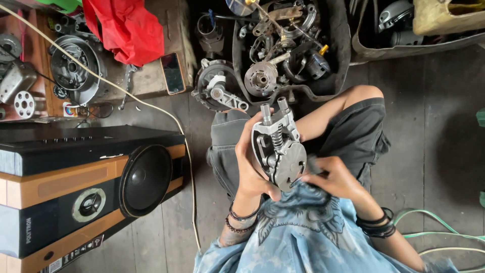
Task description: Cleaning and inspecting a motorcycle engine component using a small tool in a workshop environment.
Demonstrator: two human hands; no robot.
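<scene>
A dark plank floor [444,126] fills the frame, crowded with engine parts along the top edge. At the upper left sits a round engine cover [76,68] on a low wooden board, with a red cloth [129,28] draped beside it and a phone [173,73] lying flat near the board's edge. A black tub [339,55] at top centre is heaped with metal parts, and a large speaker [91,187] lies on its side at the left.

At the centre of the frame, above the person's knees, the left hand [250,169] holds a grey metal part [281,149] with a coil spring and two short posts sticking up. The left grip is wrapped around the part's left edge, fingers curled behind it and thumb near the bottom, closed firmly on it. The right hand [336,177] pinches a fold of the blue shirt [303,222] against the part's lower right face, fingers pressed together on the cloth.

The part looks heavy and is carried by one hand only, in the air. If the rubbing pressure from the right pushes harder than the left grip resists, the part could twist out and fall on a knee or the floor. Loose cloth could also catch on the spring or a post.
</scene>
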